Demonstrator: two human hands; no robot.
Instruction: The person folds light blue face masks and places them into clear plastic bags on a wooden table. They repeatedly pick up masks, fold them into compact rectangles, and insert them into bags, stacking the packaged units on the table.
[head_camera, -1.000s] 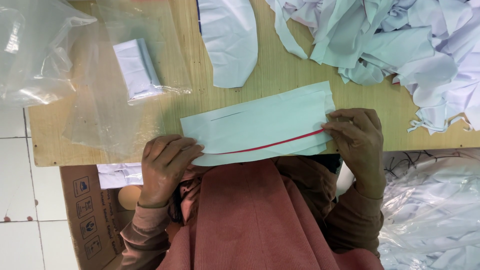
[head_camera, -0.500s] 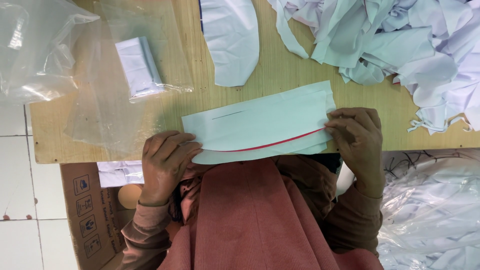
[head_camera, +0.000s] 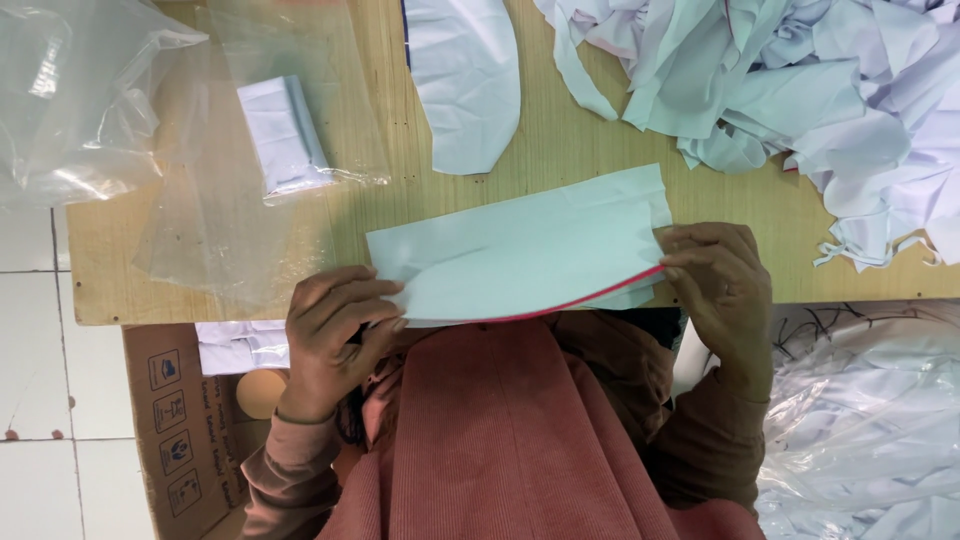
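A: So what's being held?

B: Both hands pinch one pale mint fabric panel (head_camera: 520, 250) at the wooden table's (head_camera: 600, 150) near edge. Left hand (head_camera: 335, 335) grips its left end, right hand (head_camera: 715, 285) its right, probably keeping it flat.

A: Looks?

B: Curved lower edge, red trim. Beyond: white cut piece (head_camera: 465, 80), fabric heap (head_camera: 800, 90).
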